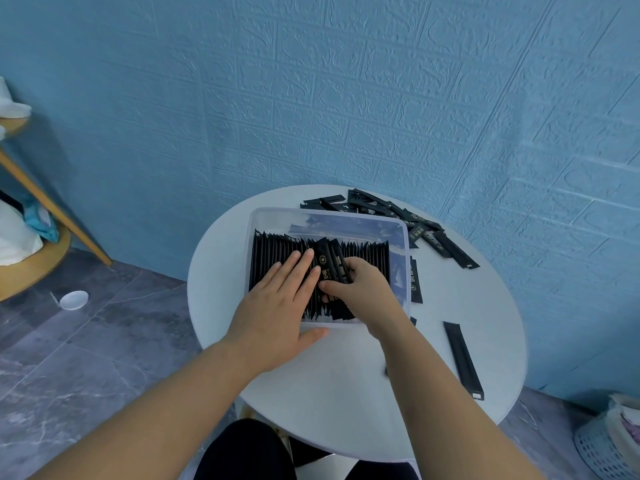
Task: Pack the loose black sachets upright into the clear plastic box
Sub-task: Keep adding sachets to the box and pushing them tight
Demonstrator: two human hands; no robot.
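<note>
sachets half packed, both hands in the box

your left hand [277,306] lies flat with its fingers straight. it presses on the tops of the packed row [367,258] of black sachets standing upright in the clear plastic box [407,244]. its thumb runs along the outside of the box's near wall. your right hand [365,289] is curled round a small bundle of sachets [327,263]. it grips them low, and their upper ends stick up, tilted, above the row about mid-box. the bundle is partly hidden by your fingers, so it holds perhaps three or four. the box sits on the round white table [329,393], toward its far side. the loose pile [381,209] of sachets lies on the table behind and to the right of the box, just beside its far right corner. one long sachet [462,358] lies alone near the table's right edge, well apart from the box. a small white dish [73,300] sits on the grey floor to the left.
</note>
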